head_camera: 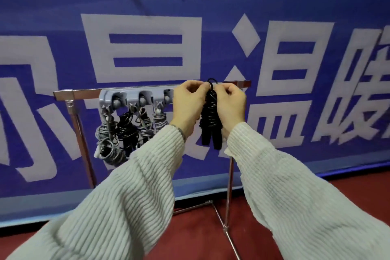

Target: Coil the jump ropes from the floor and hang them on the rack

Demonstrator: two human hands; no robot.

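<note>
Counting two hands: left hand (186,101) and right hand (230,103), both pinching one black coiled jump rope (211,116) near the right end of one rack (84,92). Showing four more coiled ropes (126,131) hanging toward its left end, under three visible grey holders (118,98).

place: sports hall | signs: red court floor (200,236); blue banner (211,2); rack (84,92) of jump ropes (109,139)

Even, bright light; soft focus, edges bowed.
</note>
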